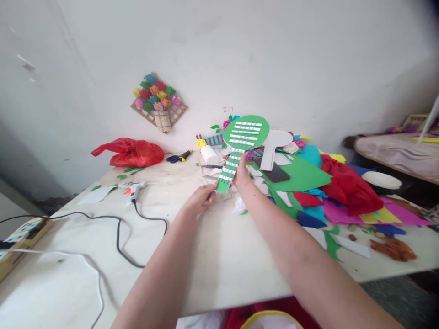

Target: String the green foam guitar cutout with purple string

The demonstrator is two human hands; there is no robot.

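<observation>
Both hands hold up a green paddle-shaped cutout (227, 132), its round head tilted up and to the right. White strips are woven across its head and handle. My left hand (204, 197) pinches the bottom end of the handle. My right hand (242, 173) grips the handle's right side, higher up near the head; part of its fingers are hidden behind the cutout. Just behind, on the right, is a plain white paddle-shaped cutout (269, 153), lying over a dark phone (279, 172) and green sheet material (305, 173).
A glue gun (134, 189) with a black cord lies left, near a power strip (24, 244). Scissors (173, 157), a red plastic bag (137, 153) and a white roll (209, 155) are at the back. Coloured scraps (353, 183) cover the right side. Paper flowers (159, 96) hang on the wall.
</observation>
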